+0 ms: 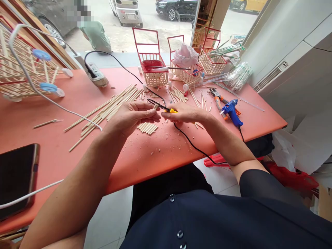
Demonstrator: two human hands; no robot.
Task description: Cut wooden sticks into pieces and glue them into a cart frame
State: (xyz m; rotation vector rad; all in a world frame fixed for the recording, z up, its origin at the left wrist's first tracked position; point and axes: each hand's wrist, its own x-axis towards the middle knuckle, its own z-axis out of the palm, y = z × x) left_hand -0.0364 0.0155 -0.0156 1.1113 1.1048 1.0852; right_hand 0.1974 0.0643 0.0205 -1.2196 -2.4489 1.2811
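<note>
Upper left there's a stick-built cart (27,65) chopped off by the frame edge, and lower left a phone (17,180) that's cut off too. Left hand (133,116), just left of center, is pinching a short stick (156,105), fingers hiding part of it. Pliers (164,107) are mid-frame, jaws right at the stick; can't tell if they're biting it. Right hand (185,112) is wrapped around them, covering most of the handles. Blue glue gun (232,112) right of that, cord (241,135) vanishing past the surface (145,162) edge.
</note>
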